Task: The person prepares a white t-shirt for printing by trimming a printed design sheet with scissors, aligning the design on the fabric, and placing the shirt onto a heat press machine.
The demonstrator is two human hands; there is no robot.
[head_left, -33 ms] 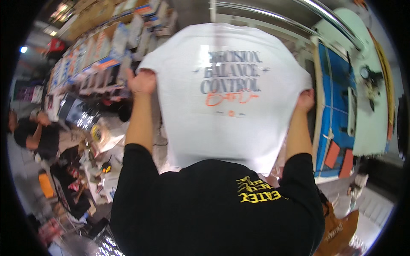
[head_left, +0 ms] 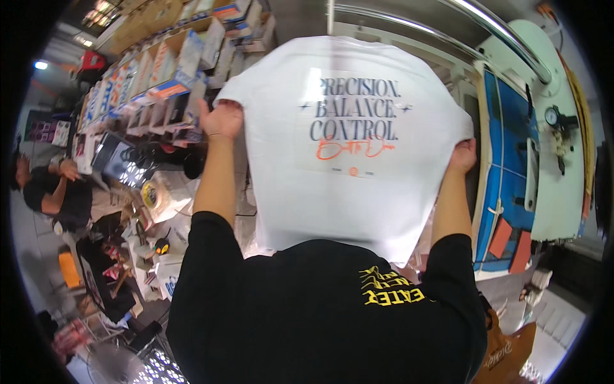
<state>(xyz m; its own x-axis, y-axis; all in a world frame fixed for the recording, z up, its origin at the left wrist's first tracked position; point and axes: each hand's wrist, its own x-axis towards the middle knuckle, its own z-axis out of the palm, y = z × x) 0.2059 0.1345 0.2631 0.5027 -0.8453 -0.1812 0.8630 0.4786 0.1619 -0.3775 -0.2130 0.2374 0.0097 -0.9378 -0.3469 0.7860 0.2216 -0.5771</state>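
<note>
A white T-shirt [head_left: 345,211] is spread out in front of me, its collar end away from me. Dark blue lettering and an orange script line are printed across its upper middle, under what looks like a glossy clear sheet [head_left: 313,157]. My left hand [head_left: 222,120] is at the left sleeve opening, palm up, thumb sticking out and fingers partly hidden by the cloth. At the right sleeve edge, my right hand [head_left: 464,155] is closed on the fabric with its fingers curled. The shirt is held wide between both hands.
Boxes [head_left: 153,70] fill shelves at the far left. A metal rail [head_left: 409,25] crosses the far side. On the right lie a blue panel [head_left: 502,153] and a pale machine part with a gauge [head_left: 553,116]. A co-worker [head_left: 57,189] and a tape roll [head_left: 149,194] are at left.
The view has shifted slightly, so the scene sits a little further right and looks sharper. Both hands stay at the T-shirt's sleeves.
</note>
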